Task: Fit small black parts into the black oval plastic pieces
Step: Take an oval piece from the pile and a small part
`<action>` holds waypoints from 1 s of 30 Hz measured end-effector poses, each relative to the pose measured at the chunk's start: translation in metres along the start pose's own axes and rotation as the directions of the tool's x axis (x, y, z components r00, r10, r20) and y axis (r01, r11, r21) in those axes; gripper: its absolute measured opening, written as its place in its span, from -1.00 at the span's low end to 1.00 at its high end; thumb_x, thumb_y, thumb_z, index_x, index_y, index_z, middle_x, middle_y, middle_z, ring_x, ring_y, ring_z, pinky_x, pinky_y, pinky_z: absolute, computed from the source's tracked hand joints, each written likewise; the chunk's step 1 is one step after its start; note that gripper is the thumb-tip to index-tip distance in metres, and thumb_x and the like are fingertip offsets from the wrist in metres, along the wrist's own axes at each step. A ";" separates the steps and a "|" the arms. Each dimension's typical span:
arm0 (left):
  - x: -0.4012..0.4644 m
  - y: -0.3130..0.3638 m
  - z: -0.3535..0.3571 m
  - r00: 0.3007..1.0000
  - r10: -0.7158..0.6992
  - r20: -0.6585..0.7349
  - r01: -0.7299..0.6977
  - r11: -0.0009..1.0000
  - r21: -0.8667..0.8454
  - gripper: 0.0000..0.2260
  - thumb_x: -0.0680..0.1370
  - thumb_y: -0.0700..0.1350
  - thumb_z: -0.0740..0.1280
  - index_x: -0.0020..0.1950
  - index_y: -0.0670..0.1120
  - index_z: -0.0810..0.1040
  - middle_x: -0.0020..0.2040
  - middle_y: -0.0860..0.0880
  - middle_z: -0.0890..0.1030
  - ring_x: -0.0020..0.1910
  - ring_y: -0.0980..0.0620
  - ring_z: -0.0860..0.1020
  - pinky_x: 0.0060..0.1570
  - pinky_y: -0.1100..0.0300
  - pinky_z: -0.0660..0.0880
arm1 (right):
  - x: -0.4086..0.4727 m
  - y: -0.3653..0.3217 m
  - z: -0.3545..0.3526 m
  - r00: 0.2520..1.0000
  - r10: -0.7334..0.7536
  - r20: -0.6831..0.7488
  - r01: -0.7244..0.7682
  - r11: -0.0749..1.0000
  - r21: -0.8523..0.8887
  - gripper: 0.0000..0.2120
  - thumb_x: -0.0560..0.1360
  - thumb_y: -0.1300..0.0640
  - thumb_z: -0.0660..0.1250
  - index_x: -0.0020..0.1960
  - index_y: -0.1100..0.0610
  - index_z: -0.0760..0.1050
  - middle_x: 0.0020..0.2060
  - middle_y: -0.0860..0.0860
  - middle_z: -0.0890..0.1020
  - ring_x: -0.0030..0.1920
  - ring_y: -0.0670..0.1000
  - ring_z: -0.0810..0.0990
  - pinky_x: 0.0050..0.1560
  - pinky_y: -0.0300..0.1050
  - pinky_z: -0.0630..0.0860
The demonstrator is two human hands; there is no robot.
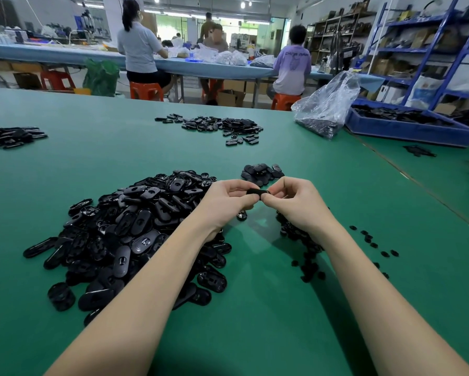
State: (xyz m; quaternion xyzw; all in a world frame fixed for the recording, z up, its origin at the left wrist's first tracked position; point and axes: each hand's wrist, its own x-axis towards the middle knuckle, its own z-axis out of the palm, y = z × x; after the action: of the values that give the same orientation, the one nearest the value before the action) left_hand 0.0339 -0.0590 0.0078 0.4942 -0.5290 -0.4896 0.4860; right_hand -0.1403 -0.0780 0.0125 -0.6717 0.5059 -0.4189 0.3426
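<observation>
Mid-fitting: left hand (227, 196) and right hand (290, 199) fingers pinched on one oval piece (257, 191); next, pressing the small part home, then dropping toward the 12 o'clock pile (263, 172).

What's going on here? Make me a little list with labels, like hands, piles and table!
left hand: pinches one end of the black oval piece
right hand: pinches the other end
big pile of oval pieces: under the left arm
small black parts: heaped under the right wrist
small stack of oval pieces: just beyond the hands
table: green mat
</observation>
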 end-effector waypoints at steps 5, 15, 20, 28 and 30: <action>-0.001 0.001 0.000 1.000 0.012 0.004 -0.011 1.000 -0.008 -0.88 0.53 -0.26 0.47 -0.03 -0.04 0.68 -0.15 -0.03 0.72 -0.17 0.08 0.63 0.02 0.22 0.58 | 0.000 0.000 0.000 1.000 0.001 -0.008 -0.001 1.000 0.008 -0.84 0.46 0.13 0.53 -0.23 0.06 0.56 -0.49 -0.21 0.50 -0.45 -0.15 0.40 -0.42 -0.36 0.34; 0.001 0.000 0.003 1.000 0.008 -0.015 -0.007 0.998 0.068 -0.89 0.54 -0.24 0.46 -0.01 -0.04 0.65 -0.08 -0.10 0.73 -0.20 0.06 0.60 0.04 0.11 0.56 | -0.001 0.001 0.000 1.000 -0.004 -0.024 0.003 0.999 -0.043 -0.85 0.44 0.12 0.52 -0.24 0.05 0.57 -0.50 -0.21 0.53 -0.46 -0.15 0.43 -0.42 -0.38 0.36; 0.002 -0.002 0.005 0.999 0.010 -0.031 -0.007 0.995 0.104 -0.89 0.54 -0.23 0.45 -0.04 -0.02 0.65 -0.18 -0.02 0.70 -0.27 0.08 0.58 -0.05 0.13 0.53 | -0.001 0.002 0.003 0.999 -0.004 -0.050 -0.001 0.996 -0.086 -0.83 0.42 0.10 0.52 -0.26 0.03 0.55 -0.51 -0.24 0.54 -0.49 -0.22 0.44 -0.43 -0.42 0.34; 0.003 -0.003 0.006 0.998 0.035 -0.049 -0.028 0.991 0.129 -0.87 0.53 -0.21 0.45 -0.08 0.03 0.64 -0.20 -0.01 0.71 -0.25 0.04 0.58 -0.08 0.08 0.55 | -0.003 -0.001 0.003 0.998 0.000 -0.062 -0.006 0.996 -0.092 -0.82 0.43 0.11 0.52 -0.27 0.03 0.54 -0.53 -0.23 0.53 -0.51 -0.23 0.42 -0.44 -0.45 0.31; 0.003 -0.004 0.007 0.998 0.038 -0.057 -0.030 0.990 0.136 -0.88 0.54 -0.20 0.45 -0.08 0.04 0.64 -0.20 -0.02 0.71 -0.24 0.03 0.59 -0.08 0.07 0.54 | -0.003 -0.001 0.005 0.998 -0.007 -0.070 0.000 0.994 -0.105 -0.81 0.41 0.10 0.53 -0.28 0.03 0.53 -0.53 -0.22 0.53 -0.51 -0.23 0.42 -0.44 -0.45 0.31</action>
State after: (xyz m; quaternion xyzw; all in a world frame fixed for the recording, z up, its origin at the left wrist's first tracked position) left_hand 0.0271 -0.0622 0.0037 0.5312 -0.5545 -0.4294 0.4752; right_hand -0.1359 -0.0741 0.0108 -0.6745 0.5379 -0.4157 0.2880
